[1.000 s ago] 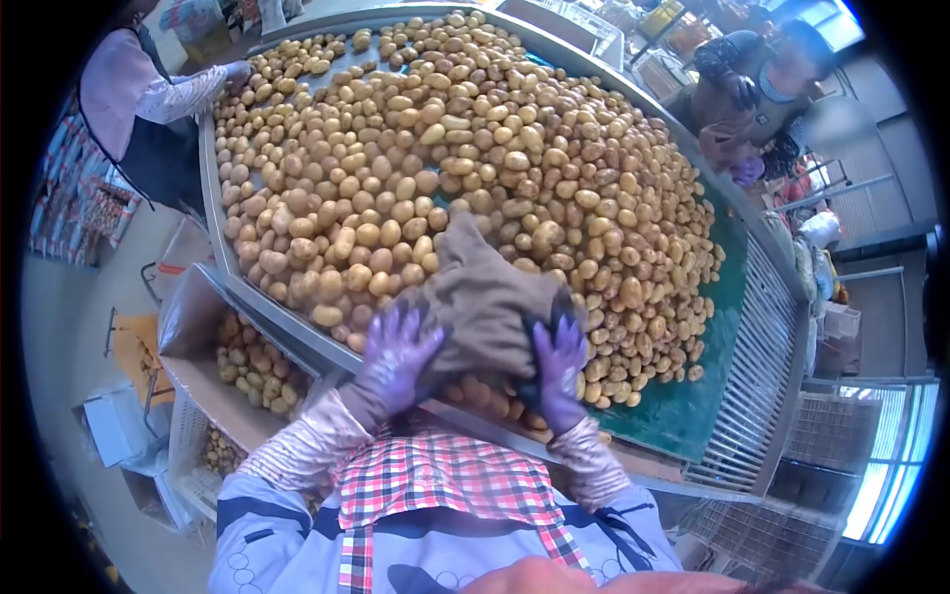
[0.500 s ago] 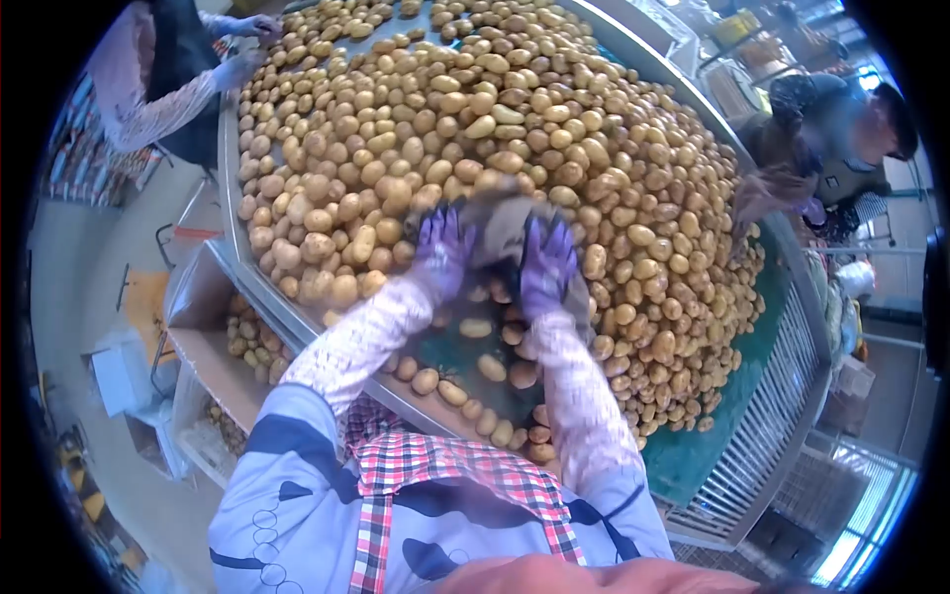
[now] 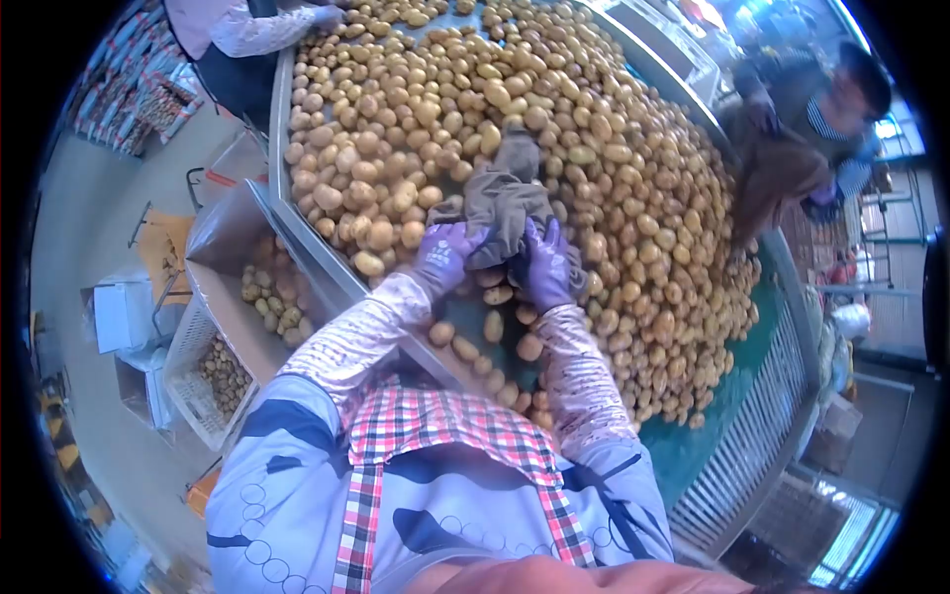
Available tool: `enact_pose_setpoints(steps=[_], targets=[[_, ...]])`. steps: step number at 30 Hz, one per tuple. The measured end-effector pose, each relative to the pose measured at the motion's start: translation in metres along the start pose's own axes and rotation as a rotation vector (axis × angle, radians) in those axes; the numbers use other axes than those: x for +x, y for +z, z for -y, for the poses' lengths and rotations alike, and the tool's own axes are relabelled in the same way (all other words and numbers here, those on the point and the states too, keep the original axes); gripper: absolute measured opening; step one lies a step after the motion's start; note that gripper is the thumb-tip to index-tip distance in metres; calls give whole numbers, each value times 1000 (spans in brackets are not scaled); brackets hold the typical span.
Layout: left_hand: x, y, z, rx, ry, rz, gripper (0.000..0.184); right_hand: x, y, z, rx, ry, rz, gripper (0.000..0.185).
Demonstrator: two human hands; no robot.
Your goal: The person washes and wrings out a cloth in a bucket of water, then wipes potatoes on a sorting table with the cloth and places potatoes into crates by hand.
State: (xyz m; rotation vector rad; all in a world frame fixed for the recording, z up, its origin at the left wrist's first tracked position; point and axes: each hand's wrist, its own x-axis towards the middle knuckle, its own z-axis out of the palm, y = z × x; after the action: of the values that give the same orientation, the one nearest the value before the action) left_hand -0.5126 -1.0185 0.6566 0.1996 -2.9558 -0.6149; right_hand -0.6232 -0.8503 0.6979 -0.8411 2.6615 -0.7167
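Observation:
A crumpled brown-grey cloth (image 3: 500, 203) lies over the potatoes (image 3: 396, 129) near the middle of the sorting table (image 3: 327, 259). My left hand (image 3: 447, 255), in a purple glove, grips the cloth's left side. On its right side my right hand (image 3: 550, 265), gloved the same way, has its fingers closed on the fabric. Loose potatoes (image 3: 463, 346) lie on the green surface between my forearms and the near edge.
A person (image 3: 242, 35) reaches over the table at the upper left. Another person (image 3: 816, 109) holds a brown cloth (image 3: 777, 178) at the right. A cardboard box (image 3: 233, 307) and white crate (image 3: 188, 381) stand left. Metal rollers (image 3: 742, 436) lie at the right.
Both my hands and the cloth have moved forward, away from my body, since the earliest frame. The cloth is now more bunched up. The person at the right has lifted the brown cloth.

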Motion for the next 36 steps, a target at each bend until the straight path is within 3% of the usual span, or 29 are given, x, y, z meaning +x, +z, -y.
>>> enact_pose_setpoints(steps=[2,3,5,6,7,10,12,13,14,15,17,18,21,23,25,27,28,31,32,33,34,35,36], targets=[[-16,-1,3,-81,110,-16,57,-19,-9,-24,206,-4,-12,53],[-23,-12,-1,-205,79,-30,55,-19,-5,-47,242,-35,-64,48],[-29,-47,-10,-449,17,-72,53,-36,-29,-36,634,84,-55,41],[-34,-68,-15,-517,-80,-46,43,-46,-38,-28,750,74,-87,39],[-40,-71,-8,-374,-33,-227,41,-61,-37,-16,704,-53,-191,37],[-59,-107,5,-139,-57,-536,37,-104,-21,52,253,-298,-439,60],[-69,-111,24,65,-174,-367,60,-108,20,83,-39,-154,-193,70],[-72,-106,31,199,-215,-302,71,-97,57,76,-258,-215,-24,58],[-80,-80,53,227,-320,-92,78,-89,116,51,-419,-373,-108,46],[-86,-54,70,256,-428,115,85,-83,135,56,-336,-328,29,44],[-79,-41,78,392,-480,292,78,-53,150,63,-298,-608,-452,47],[-72,-35,87,435,-464,239,75,-46,132,62,-350,-534,-74,49],[-34,-41,94,563,-408,74,66,16,119,66,-267,-472,-68,44],[9,-38,118,625,-404,-68,71,59,118,73,-168,-369,16,42],[49,-41,134,583,-596,94,72,104,124,82,-66,-311,-112,41],[95,-27,189,328,-731,145,96,146,126,93,-53,-279,-191,41],[112,-37,191,230,-801,156,96,167,128,100,-113,-257,-164,40],[95,-34,205,246,-624,124,92,176,121,104,-31,-217,-25,40],[73,-34,190,348,-504,41,90,158,118,99,-91,-225,-78,43],[53,-53,152,215,-356,-1,81,131,111,96,-137,-191,-80,45],[21,-7,195,309,-66,-232,75,112,113,88,-49,-175,-51,49],[4,-17,160,-16,-133,-169,68,83,114,80,-116,-231,-175,50],[-11,-25,114,-342,-190,-95,61,55,98,76,-5,-170,-38,49]])
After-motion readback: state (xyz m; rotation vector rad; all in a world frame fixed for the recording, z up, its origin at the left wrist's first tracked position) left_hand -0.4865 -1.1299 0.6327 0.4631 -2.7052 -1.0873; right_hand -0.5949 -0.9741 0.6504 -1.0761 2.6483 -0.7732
